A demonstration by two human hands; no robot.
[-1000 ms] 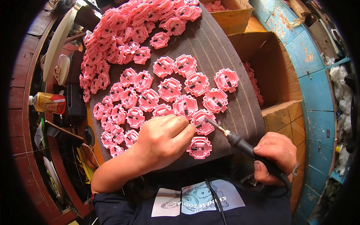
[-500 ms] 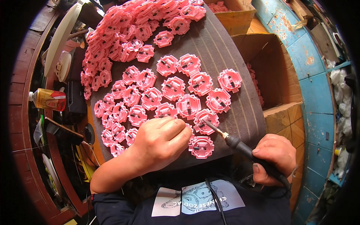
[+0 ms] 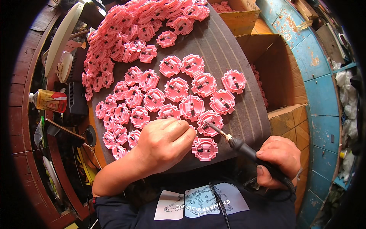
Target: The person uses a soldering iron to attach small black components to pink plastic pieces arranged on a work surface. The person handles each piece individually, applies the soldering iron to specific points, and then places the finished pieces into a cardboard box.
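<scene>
My right hand (image 3: 280, 161) is wrapped round the black handle of a soldering iron (image 3: 244, 148). The iron's metal tip reaches into a round pink plastic housing (image 3: 210, 123) and seems to touch the dark part inside it. To the left of that housing, my left hand (image 3: 164, 142) is closed, thumb and fingers pressed together. What it pinches, if anything, is hidden behind the fingers. Another pink housing (image 3: 205, 149) lies just right of the left hand, near the table's front edge. Several more housings with small black and metal parts inside lie face up beyond both hands.
A large heap of pink housings (image 3: 126, 30) covers the far left of the dark striped table (image 3: 244, 103). Open cardboard boxes (image 3: 280, 70) with pink parts stand beyond its right edge. At left are a bottle (image 3: 49, 101) and a white fan-like object (image 3: 63, 38).
Almost nothing differs. Both hands and the soldering iron keep the same places, with the tip still in the same pink housing.
</scene>
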